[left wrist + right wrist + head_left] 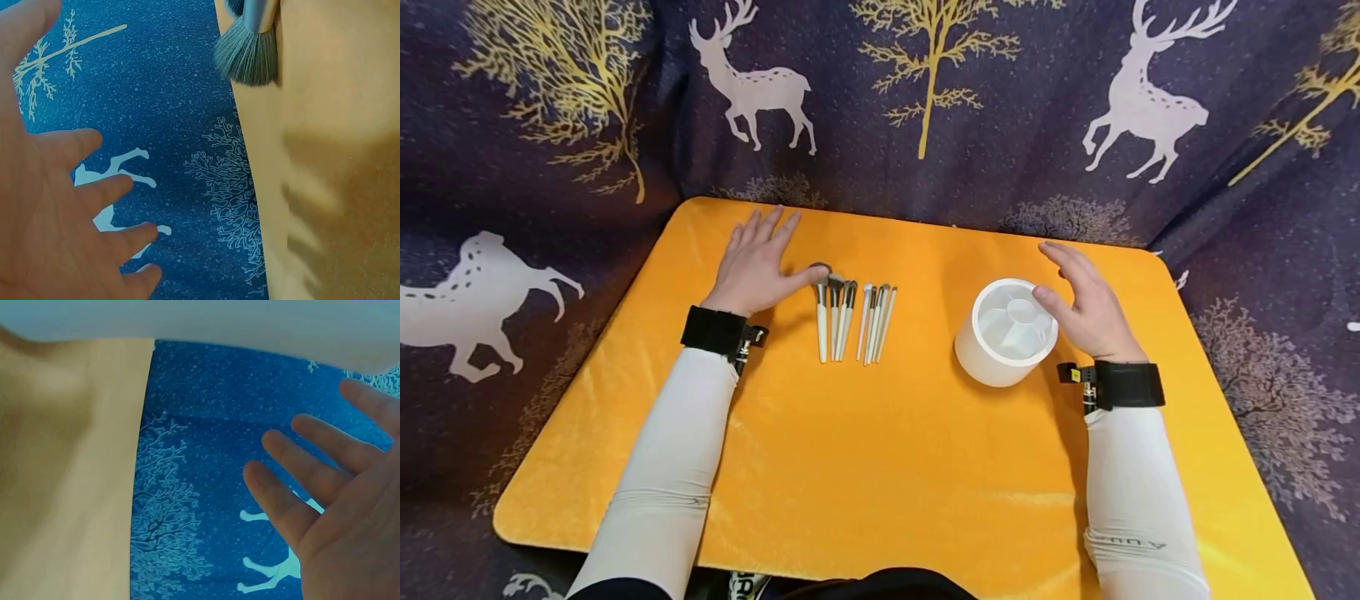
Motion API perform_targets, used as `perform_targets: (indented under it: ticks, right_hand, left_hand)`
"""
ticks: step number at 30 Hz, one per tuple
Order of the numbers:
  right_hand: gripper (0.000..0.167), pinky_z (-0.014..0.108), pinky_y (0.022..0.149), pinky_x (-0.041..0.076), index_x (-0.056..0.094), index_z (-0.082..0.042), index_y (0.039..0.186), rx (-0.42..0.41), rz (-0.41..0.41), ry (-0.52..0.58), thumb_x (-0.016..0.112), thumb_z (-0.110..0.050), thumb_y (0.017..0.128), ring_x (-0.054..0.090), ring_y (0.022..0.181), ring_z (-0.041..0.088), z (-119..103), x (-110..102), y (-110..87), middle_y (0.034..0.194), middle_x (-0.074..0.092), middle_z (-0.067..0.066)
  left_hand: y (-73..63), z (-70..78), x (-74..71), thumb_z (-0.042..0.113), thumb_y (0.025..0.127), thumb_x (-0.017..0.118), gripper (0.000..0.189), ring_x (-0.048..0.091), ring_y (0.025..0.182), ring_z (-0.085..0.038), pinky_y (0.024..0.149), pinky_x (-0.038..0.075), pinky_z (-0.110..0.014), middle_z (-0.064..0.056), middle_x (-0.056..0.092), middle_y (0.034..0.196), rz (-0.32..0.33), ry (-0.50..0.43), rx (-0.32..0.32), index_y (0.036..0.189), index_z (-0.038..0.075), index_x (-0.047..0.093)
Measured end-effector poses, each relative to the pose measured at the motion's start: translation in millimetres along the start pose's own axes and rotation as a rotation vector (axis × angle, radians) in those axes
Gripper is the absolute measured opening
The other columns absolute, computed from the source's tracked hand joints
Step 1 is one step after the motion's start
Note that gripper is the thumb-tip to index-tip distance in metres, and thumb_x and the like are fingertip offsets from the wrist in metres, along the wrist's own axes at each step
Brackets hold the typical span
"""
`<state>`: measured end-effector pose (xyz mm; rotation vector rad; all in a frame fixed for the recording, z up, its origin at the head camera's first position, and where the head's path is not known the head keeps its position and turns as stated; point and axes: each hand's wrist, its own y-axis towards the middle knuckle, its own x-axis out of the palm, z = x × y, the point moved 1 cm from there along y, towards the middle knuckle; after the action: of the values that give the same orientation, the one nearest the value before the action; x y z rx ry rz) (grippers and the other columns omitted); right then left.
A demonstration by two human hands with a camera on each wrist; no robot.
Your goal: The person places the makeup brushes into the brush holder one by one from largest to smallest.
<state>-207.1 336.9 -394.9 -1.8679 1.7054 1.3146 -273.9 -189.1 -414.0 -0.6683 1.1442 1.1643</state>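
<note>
My left hand [751, 271] is spread above the table, left of a row of makeup brushes [840, 321]. Its thumb overlaps the head of the largest brush in the head view. In the left wrist view the fingers are extended with nothing in them, and one fluffy brush head [250, 53] shows at the top. A white round organizer cup [992, 354] with clear inner compartments stands right of the brushes. My right hand [1088, 312] is beside its right side, fingers extended and holding nothing; the thumb overlaps the rim in the head view. The cup's white wall [206, 322] fills the top of the right wrist view.
The brushes lie in two small groups, heads toward the far edge, on a table [880, 467] covered in orange cloth. Behind and beside the table hangs a dark blue curtain [842, 92] with white deer and yellow trees.
</note>
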Motion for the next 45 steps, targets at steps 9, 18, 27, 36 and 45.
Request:
perform_targets:
  ticks: [9, 18, 27, 36, 45]
  right_hand:
    - [0.064, 0.070, 0.115, 0.043, 0.050, -0.025, 0.169, -0.012, -0.053, 0.028, 0.069, -0.040, 0.110, 0.056, 0.142, 0.041, -10.6, 1.9, 0.9, 0.166, 0.054, 0.009]
    - [0.066, 0.069, 0.118, 0.042, 0.049, -0.022, 0.169, -0.026, -0.115, 0.070, 0.073, -0.035, 0.109, 0.059, 0.140, 0.040, -15.1, 6.8, 3.5, 0.168, 0.052, 0.008]
    - [0.067, 0.069, 0.118, 0.042, 0.048, -0.020, 0.170, -0.006, -0.151, 0.062, 0.073, -0.035, 0.109, 0.061, 0.139, 0.037, -19.2, 9.4, 3.3, 0.167, 0.053, 0.008]
    - [0.066, 0.068, 0.123, 0.037, 0.051, -0.016, 0.168, -0.017, -0.177, 0.057, 0.074, -0.035, 0.109, 0.048, 0.154, 0.040, -19.6, 14.4, 3.9, 0.169, 0.052, 0.010]
    - [0.063, 0.068, 0.126, 0.032, 0.052, -0.019, 0.167, 0.001, -0.219, 0.078, 0.071, -0.038, 0.111, 0.040, 0.160, 0.038, -20.7, 18.6, 4.5, 0.170, 0.050, 0.009]
  left_hand:
    - [1.5, 6.5, 5.3, 0.088, 0.100, 0.050, 0.111, 0.014, 0.169, -0.048, 0.136, 0.008, -0.058, -0.023, 0.022, 0.182, -0.066, 0.016, 0.034, 0.180, 0.017, 0.019]
    - [-0.4, 11.6, 15.4, 0.084, 0.100, 0.057, 0.108, 0.037, 0.160, -0.049, 0.130, 0.030, -0.062, -0.025, 0.038, 0.175, -0.083, 0.001, 0.043, 0.177, 0.013, 0.029]
    - [0.8, 9.8, 21.8, 0.086, 0.099, 0.055, 0.108, 0.048, 0.151, -0.049, 0.117, 0.044, -0.066, -0.025, 0.047, 0.169, -0.101, 0.006, 0.023, 0.175, 0.011, 0.036]
    - [2.3, 13.3, 21.8, 0.078, 0.101, 0.063, 0.101, 0.052, 0.149, -0.046, 0.112, 0.049, -0.065, -0.025, 0.051, 0.166, -0.167, 0.008, -0.007, 0.171, 0.009, 0.042]
    - [-0.4, 17.5, 25.4, 0.068, 0.103, 0.068, 0.059, 0.056, 0.085, -0.032, 0.070, 0.046, -0.046, -0.013, 0.058, 0.098, -0.144, 0.023, -0.008, 0.108, 0.009, 0.068]
